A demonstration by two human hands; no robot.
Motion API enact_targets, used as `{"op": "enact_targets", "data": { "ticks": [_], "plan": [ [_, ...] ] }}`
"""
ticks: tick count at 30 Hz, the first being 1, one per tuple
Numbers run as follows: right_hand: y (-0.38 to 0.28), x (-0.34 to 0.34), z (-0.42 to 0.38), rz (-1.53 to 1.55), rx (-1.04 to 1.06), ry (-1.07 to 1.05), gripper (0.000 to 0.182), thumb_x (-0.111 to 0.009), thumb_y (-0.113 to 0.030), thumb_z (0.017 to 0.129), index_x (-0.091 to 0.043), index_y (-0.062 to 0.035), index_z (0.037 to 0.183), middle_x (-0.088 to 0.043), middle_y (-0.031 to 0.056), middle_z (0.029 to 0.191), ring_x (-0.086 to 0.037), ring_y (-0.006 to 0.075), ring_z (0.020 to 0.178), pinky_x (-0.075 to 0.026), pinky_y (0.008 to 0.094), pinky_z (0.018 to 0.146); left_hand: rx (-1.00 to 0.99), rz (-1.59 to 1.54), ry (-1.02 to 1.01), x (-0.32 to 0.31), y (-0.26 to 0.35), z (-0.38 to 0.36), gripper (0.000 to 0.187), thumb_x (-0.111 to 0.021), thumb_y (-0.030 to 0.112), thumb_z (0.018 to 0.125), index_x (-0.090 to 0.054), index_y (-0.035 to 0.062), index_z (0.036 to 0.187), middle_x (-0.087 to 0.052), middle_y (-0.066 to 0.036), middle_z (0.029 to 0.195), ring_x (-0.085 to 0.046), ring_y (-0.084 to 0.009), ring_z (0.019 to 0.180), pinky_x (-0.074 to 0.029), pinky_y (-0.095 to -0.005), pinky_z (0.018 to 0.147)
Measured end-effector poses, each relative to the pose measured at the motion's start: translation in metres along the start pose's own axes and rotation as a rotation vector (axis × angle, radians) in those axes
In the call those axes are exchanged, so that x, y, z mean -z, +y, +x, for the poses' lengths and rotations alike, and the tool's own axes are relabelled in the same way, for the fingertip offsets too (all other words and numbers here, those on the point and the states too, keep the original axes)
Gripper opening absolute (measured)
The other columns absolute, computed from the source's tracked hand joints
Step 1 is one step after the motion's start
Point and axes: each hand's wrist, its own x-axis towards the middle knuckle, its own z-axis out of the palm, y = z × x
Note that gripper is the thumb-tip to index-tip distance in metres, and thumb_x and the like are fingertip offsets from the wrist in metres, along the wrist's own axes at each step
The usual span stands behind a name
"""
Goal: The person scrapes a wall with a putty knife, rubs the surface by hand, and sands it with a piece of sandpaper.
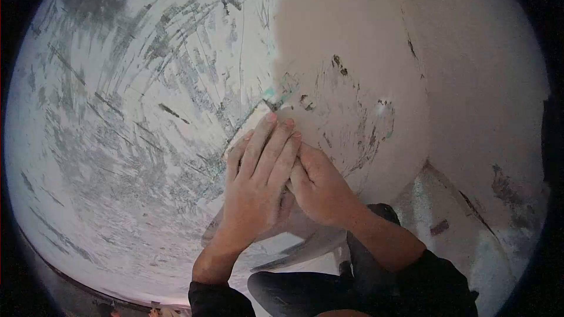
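Note:
A pale, flat pad, which looks like a sanding pad (251,122), is pressed against a white wall surface (147,76). Only its upper left edge shows past the fingers. My left hand (255,170) lies over it, its dusty fingers pointing up and close together. My right hand (322,186) comes in from the right, its fingers tucked under the left hand and hidden there. Both hands bear on the pad together. Grey scuffs and streaks surround the hands on the wall.
Smoother beige wall (346,17) spreads to the upper right, with dark chipped spots near the hands. At lower right is a pale floor (423,205) with a small reddish-brown piece (439,227). My dark-clothed leg (299,293) shows at the bottom. Small objects (155,311) sit at lower left.

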Motion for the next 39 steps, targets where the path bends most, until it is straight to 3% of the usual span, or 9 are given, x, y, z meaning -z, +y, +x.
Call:
{"op": "enact_targets", "data": {
  "ticks": [10, 14, 16, 19, 26, 28, 32, 34, 39],
  "plan": [
    [-0.003, -0.006, 0.010, -0.149, 0.116, 0.048, 0.027, -0.043, -0.014, 0.096, -0.050, 0.0094, 0.107, -0.056, 0.0315, 0.097, -0.057, 0.0435, 0.092, -0.043, 0.0492, 0.086, 0.010, 0.061, 0.094, -0.001, -0.009, 0.010, 0.068, -0.062, 0.020, 0.064, -0.054, 0.0002, 0.129, -0.049, -0.015, 0.141, -0.037, -0.0315, 0.139, -0.026, -0.0491, 0.109],
    [-0.013, 0.006, 0.006, 0.099, -0.100, -0.057, 0.028, -0.041, -0.015, 0.097, -0.050, 0.0096, 0.106, -0.056, 0.0316, 0.097, -0.057, 0.0426, 0.093, -0.043, 0.0485, 0.086, -0.008, -0.045, 0.026, 0.000, -0.002, 0.006, 0.069, -0.061, 0.020, 0.063, -0.053, -0.0007, 0.129, -0.049, -0.015, 0.140, -0.037, -0.0312, 0.139, -0.025, -0.0500, 0.111],
    [-0.004, 0.005, 0.013, -0.108, -0.070, -0.055, 0.033, -0.039, -0.017, 0.100, -0.052, 0.0080, 0.117, -0.060, 0.0235, 0.105, -0.059, 0.0306, 0.098, -0.046, 0.0405, 0.090, -0.015, -0.009, 0.057, 0.000, -0.004, 0.009, 0.070, -0.061, 0.020, 0.063, -0.053, -0.0013, 0.129, -0.049, -0.015, 0.140, -0.037, -0.0314, 0.139, -0.025, -0.0500, 0.111],
    [-0.015, 0.008, -0.002, -0.005, -0.110, -0.034, 0.034, -0.038, -0.018, 0.100, -0.051, 0.0077, 0.118, -0.060, 0.0233, 0.106, -0.059, 0.0295, 0.097, -0.046, 0.0407, 0.090, -0.002, -0.015, 0.026, 0.004, 0.004, 0.006, 0.070, -0.061, 0.017, 0.063, -0.051, -0.0028, 0.129, -0.048, -0.017, 0.140, -0.036, -0.0318, 0.139, -0.025, -0.0502, 0.111],
    [-0.014, 0.013, 0.010, -0.132, -0.097, -0.099, 0.038, -0.037, -0.018, 0.101, -0.046, 0.0083, 0.127, -0.056, 0.0263, 0.118, -0.057, 0.0327, 0.108, -0.043, 0.0420, 0.097, 0.031, -0.042, 0.005, 0.007, 0.012, 0.007, 0.066, -0.059, 0.018, 0.068, -0.050, -0.0042, 0.130, -0.047, -0.018, 0.140, -0.034, -0.0319, 0.140, -0.024, -0.0501, 0.110],
    [-0.010, 0.007, 0.014, -0.156, -0.093, -0.035, 0.029, -0.041, -0.018, 0.096, -0.052, 0.0071, 0.107, -0.056, 0.0338, 0.101, -0.056, 0.0472, 0.097, -0.044, 0.0509, 0.088, 0.029, 0.003, 0.047, 0.005, 0.004, 0.014, 0.065, -0.058, 0.017, 0.069, -0.050, -0.0042, 0.130, -0.047, -0.018, 0.140, -0.034, -0.0319, 0.141, -0.025, -0.0501, 0.110],
    [-0.007, 0.011, 0.012, -0.051, -0.003, -0.040, 0.030, -0.041, -0.018, 0.097, -0.051, 0.0080, 0.107, -0.056, 0.0338, 0.103, -0.056, 0.0469, 0.099, -0.043, 0.0520, 0.089, 0.025, 0.084, 0.049, -0.004, 0.002, 0.006, 0.072, -0.062, 0.028, 0.066, -0.050, 0.0015, 0.132, -0.048, -0.014, 0.142, -0.036, -0.0318, 0.140, -0.024, -0.0507, 0.111],
    [-0.003, 0.012, 0.020, -0.126, -0.106, -0.145, 0.038, -0.035, -0.016, 0.101, -0.045, 0.0094, 0.127, -0.057, 0.0267, 0.115, -0.058, 0.0335, 0.107, -0.043, 0.0425, 0.097, 0.028, 0.073, 0.046, 0.000, 0.005, 0.009, 0.072, -0.063, 0.029, 0.066, -0.051, 0.0014, 0.131, -0.048, -0.014, 0.142, -0.036, -0.0321, 0.140, -0.024, -0.0504, 0.111],
    [-0.021, 0.008, 0.025, -0.060, -0.089, -0.130, 0.040, -0.036, -0.019, 0.101, -0.045, 0.0111, 0.126, -0.057, 0.0297, 0.113, -0.058, 0.0373, 0.107, -0.044, 0.0432, 0.095, 0.020, -0.001, 0.052, 0.012, 0.006, 0.013, 0.065, -0.058, 0.014, 0.066, -0.051, -0.0050, 0.127, -0.047, -0.019, 0.141, -0.035, -0.0330, 0.140, -0.025, -0.0504, 0.109]
  ]
}}
